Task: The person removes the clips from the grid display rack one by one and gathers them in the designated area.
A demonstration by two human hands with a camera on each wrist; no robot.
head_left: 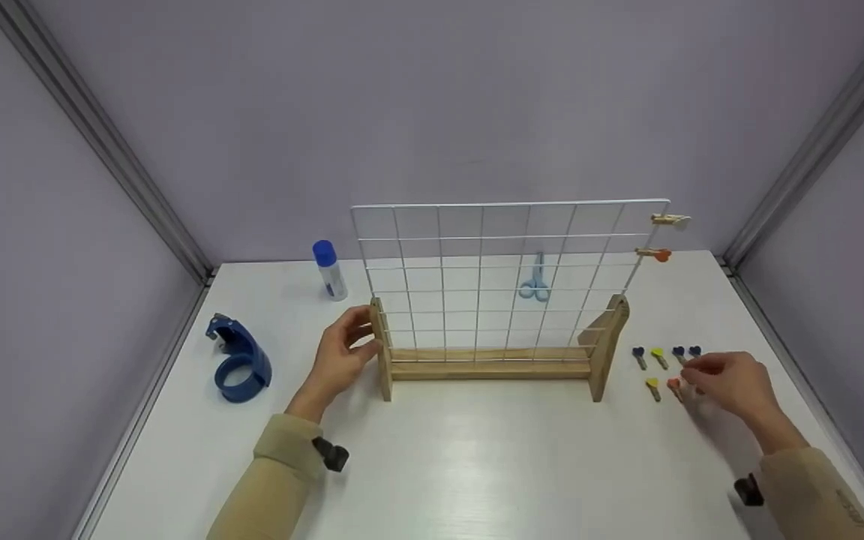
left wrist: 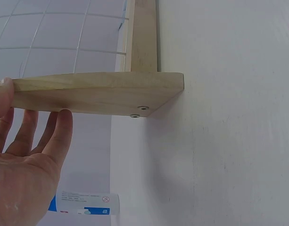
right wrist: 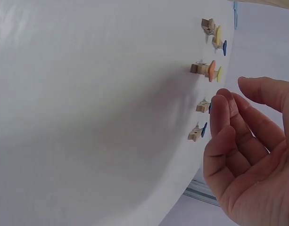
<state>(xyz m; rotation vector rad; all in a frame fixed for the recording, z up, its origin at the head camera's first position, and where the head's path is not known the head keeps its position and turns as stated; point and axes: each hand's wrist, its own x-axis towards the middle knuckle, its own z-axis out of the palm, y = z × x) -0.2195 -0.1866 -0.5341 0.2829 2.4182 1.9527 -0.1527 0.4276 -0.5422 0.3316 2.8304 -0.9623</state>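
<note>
A white wire grid (head_left: 479,271) stands upright in a wooden stand (head_left: 492,370). My left hand (head_left: 342,349) holds the stand's left side panel (left wrist: 97,94), thumb at its edge and fingertips against its outer face. My right hand (head_left: 732,382) hovers beside several small wooden clothespins with heart tops, its fingers loosely bent and a gap between thumb and fingertips. Among these lie an orange-red clothespin (head_left: 675,388), a yellow clothespin (head_left: 652,388) and a blue clothespin (head_left: 639,358). Clipped to the grid's right edge are a pale-topped clothespin (head_left: 670,220) and an orange-topped clothespin (head_left: 655,254).
Left of the stand are a blue tape dispenser (head_left: 243,364) and a glue stick (head_left: 329,271) with a blue cap. Light blue scissors (head_left: 535,281) lie behind the grid. Pale walls (head_left: 432,97) enclose the white table (head_left: 462,465) at the back and sides.
</note>
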